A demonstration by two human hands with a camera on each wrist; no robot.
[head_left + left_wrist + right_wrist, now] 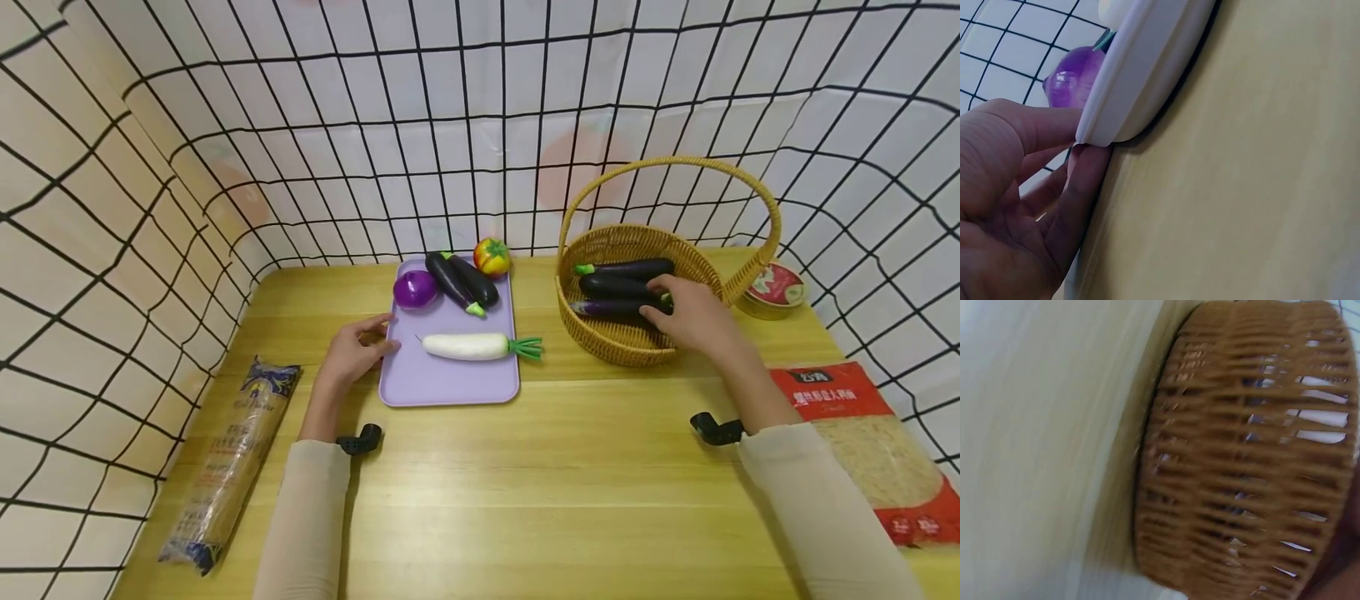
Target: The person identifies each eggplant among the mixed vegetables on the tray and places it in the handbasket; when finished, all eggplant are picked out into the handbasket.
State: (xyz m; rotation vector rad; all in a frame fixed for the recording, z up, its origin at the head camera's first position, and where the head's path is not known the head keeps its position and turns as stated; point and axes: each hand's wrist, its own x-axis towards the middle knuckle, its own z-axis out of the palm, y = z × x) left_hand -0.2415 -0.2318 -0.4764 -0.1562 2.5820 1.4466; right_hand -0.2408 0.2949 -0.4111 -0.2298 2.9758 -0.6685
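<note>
A light purple tray (450, 387) lies on the table. My left hand (356, 350) pinches its left rim, thumb above and fingers beneath, as the left wrist view shows. On the tray are a purple onion-like vegetable (415, 289), two dark eggplants (452, 282), a red-and-yellow tomato-like vegetable (492, 257) and a white radish (468, 347) whose green top overhangs the right rim. Inside the wicker basket (637, 354), my right hand (693, 312) holds the right end of an eggplant (615, 287); other eggplants lie beside it. The basket wall hides those fingers in the right wrist view.
The basket's tall handle (671, 160) arches above its opening. A round tin (776, 287) stands right of it. Packaged pasta (870, 450) lies at the right, and a long noodle packet (232, 467) at the left. Black-grid netting (465, 150) surrounds the table.
</note>
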